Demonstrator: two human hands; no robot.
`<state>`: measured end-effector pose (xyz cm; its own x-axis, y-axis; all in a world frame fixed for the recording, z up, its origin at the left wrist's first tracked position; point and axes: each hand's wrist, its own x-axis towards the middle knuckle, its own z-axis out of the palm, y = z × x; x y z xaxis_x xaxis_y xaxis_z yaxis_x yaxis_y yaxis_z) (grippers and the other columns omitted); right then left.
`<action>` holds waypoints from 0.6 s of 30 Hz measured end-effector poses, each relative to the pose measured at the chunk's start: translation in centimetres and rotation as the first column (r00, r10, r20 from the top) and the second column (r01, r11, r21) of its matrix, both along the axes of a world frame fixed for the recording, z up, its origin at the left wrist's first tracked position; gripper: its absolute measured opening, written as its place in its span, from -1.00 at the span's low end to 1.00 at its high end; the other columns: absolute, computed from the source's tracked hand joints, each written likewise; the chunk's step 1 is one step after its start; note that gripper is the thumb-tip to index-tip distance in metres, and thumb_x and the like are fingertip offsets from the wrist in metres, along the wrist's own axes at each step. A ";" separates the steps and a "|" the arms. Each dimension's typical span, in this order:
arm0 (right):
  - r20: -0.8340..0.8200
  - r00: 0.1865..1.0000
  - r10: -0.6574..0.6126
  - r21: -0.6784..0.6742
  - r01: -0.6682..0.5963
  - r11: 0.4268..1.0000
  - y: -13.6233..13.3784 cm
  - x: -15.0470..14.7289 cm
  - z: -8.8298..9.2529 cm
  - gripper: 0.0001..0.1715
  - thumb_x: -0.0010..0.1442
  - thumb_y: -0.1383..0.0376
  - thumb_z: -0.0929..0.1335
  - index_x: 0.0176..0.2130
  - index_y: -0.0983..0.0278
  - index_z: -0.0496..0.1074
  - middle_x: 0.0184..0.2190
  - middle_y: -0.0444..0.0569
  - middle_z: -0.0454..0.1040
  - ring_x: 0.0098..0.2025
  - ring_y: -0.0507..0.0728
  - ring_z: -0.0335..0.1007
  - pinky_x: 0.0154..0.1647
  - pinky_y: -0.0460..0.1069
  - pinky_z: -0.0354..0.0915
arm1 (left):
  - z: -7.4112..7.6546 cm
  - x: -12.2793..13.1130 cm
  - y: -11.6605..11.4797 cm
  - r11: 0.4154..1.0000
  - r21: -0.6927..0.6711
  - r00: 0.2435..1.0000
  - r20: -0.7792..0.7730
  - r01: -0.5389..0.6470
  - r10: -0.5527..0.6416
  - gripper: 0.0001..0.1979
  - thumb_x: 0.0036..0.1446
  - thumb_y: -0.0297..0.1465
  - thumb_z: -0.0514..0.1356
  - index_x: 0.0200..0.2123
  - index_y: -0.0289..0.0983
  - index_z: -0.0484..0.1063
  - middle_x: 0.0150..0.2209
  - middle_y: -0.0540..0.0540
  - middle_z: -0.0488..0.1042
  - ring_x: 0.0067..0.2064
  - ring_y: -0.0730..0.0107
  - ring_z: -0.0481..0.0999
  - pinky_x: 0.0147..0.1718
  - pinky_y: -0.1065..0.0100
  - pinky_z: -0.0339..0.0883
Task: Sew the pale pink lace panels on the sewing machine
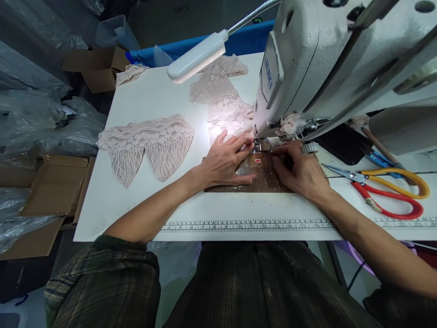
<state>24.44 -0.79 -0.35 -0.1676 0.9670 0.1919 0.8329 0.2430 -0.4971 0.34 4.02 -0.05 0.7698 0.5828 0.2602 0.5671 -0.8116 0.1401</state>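
My left hand lies with its fingers spread, the fingertips on the near edge of a pale lace piece beside the presser foot. Behind the foot, that lace runs back across the table under bright lamp light. Right of the foot, my right hand is curled with thumb and forefinger drawn together; what sits between them, if anything, is hidden. Both hands rest over a brown plate with worn tape on the sewing machine bed. A second lace piece lies flat to the left.
Scissors with a yellow and a red handle lie on the right, near a black phone-like slab. A white lamp hangs above the table. A ruler strip lines the front edge. Cardboard boxes and plastic bags stand left.
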 end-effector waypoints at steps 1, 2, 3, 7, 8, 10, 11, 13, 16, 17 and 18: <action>0.008 1.000 -0.025 -0.002 0.025 1.000 0.1 0.0 -0.1 -0.67 0.33 0.12 0.22 -0.10 0.23 0.44 -0.21 0.07 0.50 -0.31 0.18 0.46 -0.23 0.11 0.38 | 0.0 0.0 0.0 1.000 -0.007 1.000 0.003 0.001 0.000 -0.29 0.17 0.04 0.21 0.21 -0.33 0.35 0.20 -0.34 0.39 0.14 -0.05 0.44 0.26 -0.27 0.11; 0.014 0.999 -0.043 -0.002 0.043 0.999 0.2 0.1 -0.2 -0.68 0.32 0.13 0.22 -0.10 0.24 0.43 -0.20 0.08 0.49 -0.31 0.18 0.45 -0.23 0.12 0.38 | -0.1 -0.1 0.1 1.000 -0.016 1.000 0.007 -0.001 0.001 -0.29 0.17 0.04 0.21 0.21 -0.32 0.34 0.20 -0.34 0.39 0.13 -0.05 0.44 0.25 -0.27 0.12; 0.016 0.998 -0.056 0.001 0.056 0.998 0.3 0.2 -0.2 -0.69 0.31 0.14 0.22 -0.10 0.24 0.43 -0.19 0.09 0.49 -0.30 0.19 0.45 -0.23 0.12 0.38 | -0.1 -0.1 0.1 1.000 -0.026 1.000 0.011 -0.005 0.005 -0.30 0.17 0.04 0.21 0.22 -0.30 0.33 0.20 -0.33 0.38 0.14 -0.04 0.44 0.25 -0.27 0.13; -0.021 0.997 -0.080 0.035 0.080 0.996 0.9 0.8 -0.1 -0.68 0.30 0.14 0.23 -0.10 0.26 0.42 -0.18 0.15 0.47 -0.17 0.25 0.46 -0.22 0.11 0.39 | -0.1 0.0 0.1 0.999 -0.034 0.998 0.045 -0.040 0.042 -0.29 0.22 0.03 0.17 0.26 -0.31 0.26 0.25 -0.37 0.32 0.22 -0.06 0.37 0.28 -0.27 0.11; -0.031 0.996 -0.087 0.041 0.088 0.995 1.0 1.0 0.0 -0.68 0.30 0.13 0.24 -0.11 0.26 0.42 -0.19 0.15 0.46 -0.15 0.26 0.45 -0.20 0.12 0.39 | 0.0 0.1 0.1 0.998 -0.027 0.996 0.063 -0.062 0.064 -0.30 0.24 0.02 0.16 0.27 -0.32 0.24 0.27 -0.38 0.30 0.25 -0.05 0.34 0.30 -0.27 0.09; -0.057 0.992 -0.113 0.034 0.115 0.993 1.2 1.1 0.1 -0.68 0.28 0.12 0.25 -0.13 0.26 0.44 -0.23 0.14 0.45 -0.13 0.27 0.44 -0.16 0.13 0.39 | 0.0 0.3 0.1 0.994 -0.020 0.990 0.092 -0.107 0.108 -0.33 0.29 -0.01 0.11 0.29 -0.33 0.20 0.29 -0.39 0.28 0.28 -0.02 0.32 0.34 -0.24 0.05; -0.083 0.988 -0.132 0.018 0.134 0.991 1.3 1.2 0.2 -0.69 0.26 0.12 0.27 -0.14 0.25 0.44 -0.23 0.14 0.45 -0.12 0.28 0.43 -0.15 0.14 0.38 | 0.0 0.4 0.2 0.993 -0.022 0.988 0.094 -0.118 0.119 -0.35 0.32 -0.03 0.08 0.30 -0.33 0.19 0.30 -0.38 0.28 0.29 0.00 0.31 0.35 -0.23 0.03; -0.180 0.968 -0.177 -0.045 0.172 0.984 1.4 1.1 0.3 -0.69 0.21 0.12 0.32 -0.15 0.25 0.46 -0.21 0.13 0.45 -0.10 0.27 0.43 -0.14 0.12 0.37 | 0.0 0.6 0.3 0.994 -0.037 0.992 0.061 -0.107 0.109 -0.39 0.37 -0.05 0.03 0.31 -0.32 0.20 0.31 -0.37 0.28 0.32 0.00 0.30 0.36 -0.23 0.01; -0.386 0.889 -0.248 -0.170 0.195 0.966 1.6 1.1 0.5 -0.66 0.13 0.11 0.38 -0.14 0.26 0.45 -0.16 0.11 0.46 -0.18 0.20 0.41 -0.22 0.08 0.35 | 0.4 0.8 0.0 0.992 -0.081 0.995 -0.046 -0.097 0.094 -0.39 0.41 -0.04 -0.05 0.31 -0.35 0.21 0.33 -0.39 0.26 0.38 -0.10 0.20 0.34 -0.28 -0.03; -0.438 0.862 -0.255 -0.201 0.183 0.962 1.7 1.2 0.5 -0.64 0.13 0.10 0.38 -0.14 0.26 0.45 -0.20 0.09 0.46 -0.24 0.17 0.40 -0.28 0.06 0.33 | 0.8 0.9 -0.3 0.987 -0.103 0.990 -0.087 -0.120 0.112 -0.37 0.42 -0.03 -0.07 0.32 -0.37 0.19 0.35 -0.41 0.22 0.41 -0.15 0.15 0.33 -0.31 -0.04; -0.481 0.838 -0.257 -0.225 0.166 0.960 1.8 1.2 0.6 -0.63 0.13 0.08 0.38 -0.14 0.27 0.44 -0.25 0.06 0.47 -0.30 0.14 0.38 -0.33 0.04 0.32 | 1.2 0.9 -0.8 0.979 -0.132 0.982 -0.130 -0.155 0.138 -0.33 0.42 -0.01 -0.09 0.34 -0.40 0.16 0.38 -0.43 0.18 0.43 -0.21 0.09 0.33 -0.34 -0.06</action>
<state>25.66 1.04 0.26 0.1196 0.9925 0.0261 0.4797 -0.0348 -0.8767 1.23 3.22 1.16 0.6940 0.7156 0.0788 0.6977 -0.6955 0.1716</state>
